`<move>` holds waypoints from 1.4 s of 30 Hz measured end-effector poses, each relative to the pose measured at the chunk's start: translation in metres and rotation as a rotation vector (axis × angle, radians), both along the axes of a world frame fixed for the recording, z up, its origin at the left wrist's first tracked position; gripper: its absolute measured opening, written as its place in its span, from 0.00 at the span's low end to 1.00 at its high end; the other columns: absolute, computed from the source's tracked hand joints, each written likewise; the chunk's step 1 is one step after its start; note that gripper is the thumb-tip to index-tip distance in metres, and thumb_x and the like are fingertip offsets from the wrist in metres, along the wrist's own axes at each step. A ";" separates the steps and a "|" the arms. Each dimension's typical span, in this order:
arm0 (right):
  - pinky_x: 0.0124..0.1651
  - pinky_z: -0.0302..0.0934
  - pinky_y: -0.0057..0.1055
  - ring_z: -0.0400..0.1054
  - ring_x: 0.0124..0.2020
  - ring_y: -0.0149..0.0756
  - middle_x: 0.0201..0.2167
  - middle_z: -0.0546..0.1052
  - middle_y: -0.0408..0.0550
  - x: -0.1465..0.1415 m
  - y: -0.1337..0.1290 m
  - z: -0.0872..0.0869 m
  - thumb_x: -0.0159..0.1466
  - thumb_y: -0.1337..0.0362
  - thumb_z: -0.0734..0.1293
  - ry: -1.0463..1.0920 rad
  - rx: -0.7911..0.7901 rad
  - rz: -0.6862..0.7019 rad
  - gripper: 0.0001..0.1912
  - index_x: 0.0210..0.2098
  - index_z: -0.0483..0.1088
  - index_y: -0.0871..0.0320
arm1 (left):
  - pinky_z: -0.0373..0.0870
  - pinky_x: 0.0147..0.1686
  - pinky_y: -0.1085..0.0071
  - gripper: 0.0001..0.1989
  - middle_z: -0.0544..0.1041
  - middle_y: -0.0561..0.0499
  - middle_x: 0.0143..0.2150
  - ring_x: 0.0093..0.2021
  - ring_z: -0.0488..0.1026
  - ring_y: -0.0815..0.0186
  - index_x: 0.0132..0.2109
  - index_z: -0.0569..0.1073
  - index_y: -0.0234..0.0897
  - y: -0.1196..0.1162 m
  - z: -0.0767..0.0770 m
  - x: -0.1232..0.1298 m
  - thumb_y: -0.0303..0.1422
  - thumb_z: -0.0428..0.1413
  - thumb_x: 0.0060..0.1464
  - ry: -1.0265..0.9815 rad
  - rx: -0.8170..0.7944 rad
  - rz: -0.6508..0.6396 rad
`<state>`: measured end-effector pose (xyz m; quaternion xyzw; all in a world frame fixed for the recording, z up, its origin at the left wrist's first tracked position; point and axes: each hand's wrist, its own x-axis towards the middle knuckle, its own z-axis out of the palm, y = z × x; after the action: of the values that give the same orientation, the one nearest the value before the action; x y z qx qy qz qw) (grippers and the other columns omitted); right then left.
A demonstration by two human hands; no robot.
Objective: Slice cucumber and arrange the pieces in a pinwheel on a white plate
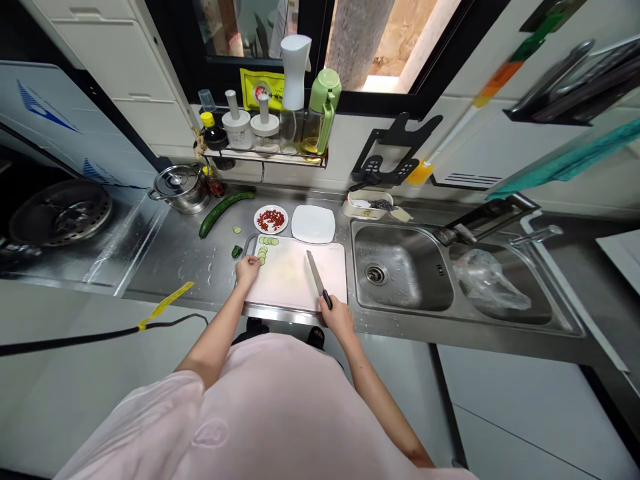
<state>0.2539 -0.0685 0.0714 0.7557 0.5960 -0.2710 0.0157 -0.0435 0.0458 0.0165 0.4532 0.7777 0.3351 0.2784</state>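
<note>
Stainless steel desk (170, 260) runs up to a sink (403, 267); on my white cutting board (295, 283), cucumber slices (263, 252) sit just beside my left hand (247, 270), its fingers bunched, any pinch hidden; my right hand (337, 317) grips a kitchen knife (316, 273), and a whole cucumber (223, 213) lies beyond the board

I'm standing in a home kitchen, at a stainless steel bench (190, 267) with a double sink (400, 225) to my right and a gas hob (60, 213) to my left. A steel cooking pot (180, 189) sits near the hob, and a wall shelf (265, 159) holding an oil dispenser (320, 113) runs beneath the window (370, 47).
</note>
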 end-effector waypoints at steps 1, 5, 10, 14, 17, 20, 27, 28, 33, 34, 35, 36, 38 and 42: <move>0.36 0.54 0.28 0.69 0.38 0.40 0.36 0.76 0.53 0.000 0.000 0.000 0.65 0.44 0.50 -0.005 -0.001 -0.001 0.27 0.43 0.70 0.56 | 0.62 0.30 0.76 0.08 0.74 0.54 0.26 0.26 0.68 0.71 0.32 0.74 0.36 0.002 -0.001 -0.002 0.34 0.58 0.43 0.009 0.000 0.001; 0.36 0.54 0.28 0.69 0.38 0.39 0.37 0.76 0.53 -0.001 0.000 -0.001 0.65 0.44 0.49 -0.018 -0.002 0.005 0.28 0.43 0.70 0.56 | 0.62 0.30 0.75 0.08 0.76 0.52 0.28 0.27 0.69 0.70 0.33 0.74 0.36 0.007 -0.002 -0.005 0.34 0.57 0.44 0.032 -0.004 -0.001; 0.36 0.53 0.28 0.69 0.38 0.39 0.37 0.76 0.53 0.000 0.000 -0.001 0.66 0.45 0.49 -0.023 0.000 0.013 0.28 0.43 0.70 0.56 | 0.62 0.31 0.74 0.08 0.76 0.50 0.29 0.29 0.70 0.68 0.33 0.74 0.36 0.009 0.000 -0.004 0.33 0.55 0.45 0.129 -0.014 -0.023; 0.35 0.53 0.28 0.70 0.38 0.40 0.36 0.76 0.53 0.000 0.000 0.000 0.66 0.45 0.49 -0.024 0.012 0.022 0.27 0.42 0.70 0.56 | 0.63 0.33 0.73 0.09 0.75 0.50 0.29 0.29 0.69 0.67 0.35 0.74 0.36 0.008 0.003 -0.003 0.31 0.53 0.45 0.197 0.017 -0.053; 0.35 0.53 0.28 0.70 0.38 0.40 0.36 0.76 0.53 -0.001 0.000 0.003 0.66 0.45 0.49 -0.023 0.003 0.021 0.27 0.42 0.70 0.56 | 0.63 0.33 0.73 0.09 0.75 0.51 0.28 0.29 0.69 0.67 0.36 0.74 0.36 0.007 0.004 -0.001 0.31 0.53 0.46 0.226 0.026 -0.083; 0.35 0.54 0.28 0.70 0.39 0.39 0.37 0.76 0.53 -0.002 0.000 0.006 0.66 0.46 0.50 -0.023 -0.011 0.013 0.27 0.42 0.70 0.57 | 0.64 0.33 0.73 0.10 0.75 0.51 0.28 0.30 0.70 0.67 0.36 0.74 0.36 0.006 0.007 0.000 0.31 0.52 0.46 0.248 0.014 -0.091; 0.36 0.54 0.27 0.70 0.39 0.38 0.37 0.76 0.53 -0.003 0.001 0.007 0.66 0.45 0.50 -0.014 -0.023 -0.001 0.27 0.42 0.70 0.57 | 0.65 0.38 0.72 0.09 0.76 0.49 0.31 0.33 0.71 0.66 0.35 0.75 0.35 0.005 0.010 -0.001 0.30 0.52 0.47 0.290 0.009 -0.137; 0.36 0.54 0.27 0.69 0.39 0.38 0.37 0.76 0.53 -0.002 0.000 0.007 0.66 0.45 0.50 -0.010 -0.019 0.000 0.27 0.42 0.70 0.57 | 0.65 0.38 0.72 0.09 0.75 0.48 0.31 0.33 0.70 0.66 0.35 0.75 0.35 0.006 0.010 -0.001 0.30 0.52 0.47 0.285 0.013 -0.140; 0.35 0.54 0.27 0.70 0.38 0.39 0.36 0.76 0.52 -0.001 0.000 0.003 0.66 0.46 0.50 -0.005 0.003 0.007 0.27 0.41 0.71 0.57 | 0.64 0.40 0.71 0.11 0.74 0.48 0.32 0.35 0.70 0.65 0.38 0.75 0.36 0.013 0.010 0.005 0.32 0.51 0.49 0.292 0.089 -0.101; 0.35 0.53 0.27 0.70 0.38 0.39 0.36 0.76 0.52 -0.001 0.000 0.003 0.66 0.45 0.50 -0.008 0.003 0.006 0.27 0.41 0.70 0.57 | 0.64 0.41 0.71 0.11 0.74 0.48 0.33 0.36 0.69 0.65 0.39 0.75 0.36 0.016 0.012 0.008 0.32 0.51 0.50 0.299 0.099 -0.107; 0.35 0.53 0.27 0.70 0.38 0.39 0.36 0.76 0.52 -0.001 0.000 0.003 0.66 0.45 0.50 -0.011 0.002 0.005 0.27 0.41 0.70 0.57 | 0.64 0.42 0.71 0.11 0.74 0.48 0.33 0.36 0.69 0.65 0.39 0.75 0.36 0.019 0.013 0.012 0.32 0.51 0.50 0.304 0.103 -0.121; 0.35 0.53 0.27 0.70 0.38 0.39 0.36 0.76 0.52 -0.001 0.000 0.003 0.66 0.45 0.50 -0.014 -0.001 0.005 0.27 0.41 0.70 0.57 | 0.64 0.42 0.71 0.12 0.74 0.47 0.34 0.37 0.69 0.64 0.40 0.75 0.36 0.024 0.015 0.016 0.33 0.51 0.50 0.308 0.102 -0.139; 0.35 0.54 0.27 0.70 0.38 0.38 0.36 0.76 0.52 -0.002 0.000 0.003 0.66 0.45 0.50 -0.020 -0.006 0.006 0.27 0.41 0.70 0.57 | 0.64 0.43 0.70 0.12 0.73 0.47 0.37 0.38 0.70 0.63 0.42 0.74 0.37 0.033 0.019 0.025 0.32 0.51 0.51 0.325 0.100 -0.176; 0.35 0.54 0.27 0.70 0.37 0.38 0.36 0.76 0.53 -0.002 -0.001 0.003 0.66 0.45 0.49 -0.019 0.001 0.012 0.27 0.41 0.70 0.57 | 0.64 0.44 0.67 0.15 0.72 0.44 0.43 0.41 0.69 0.60 0.48 0.73 0.39 0.050 0.026 0.038 0.33 0.52 0.52 0.373 0.066 -0.263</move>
<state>0.2521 -0.0691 0.0741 0.7548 0.6004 -0.2632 0.0225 -0.0055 0.0960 0.0423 0.6136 0.7385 0.2319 0.1562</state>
